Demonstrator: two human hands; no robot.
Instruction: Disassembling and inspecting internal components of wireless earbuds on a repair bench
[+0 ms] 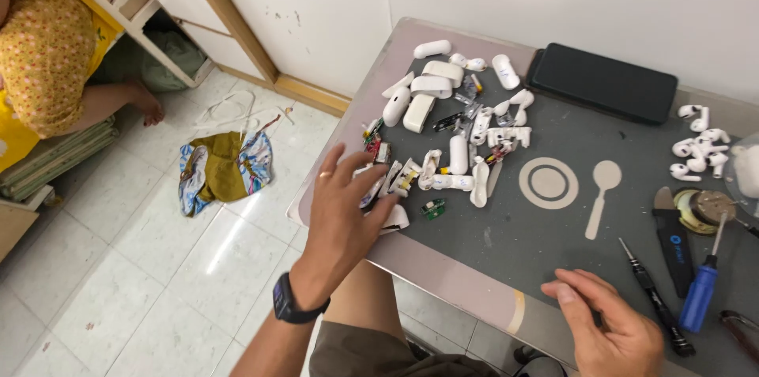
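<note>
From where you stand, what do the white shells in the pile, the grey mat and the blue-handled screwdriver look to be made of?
The white shells look like glossy hard plastic: smooth, with bright highlights. The grey mat seems soft rubber or silicone: matte, with a moulded ring and spoon shape. The blue-handled screwdriver looks to have a plastic handle and a thin metal shaft.

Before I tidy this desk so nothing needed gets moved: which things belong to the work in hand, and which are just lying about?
In use:
left hand over the pile of white earbud parts
small green circuit board
right hand beside the black screwdriver

Lying about:
black case
blue screwdriver
loose white earbuds
cloth on the floor
</note>
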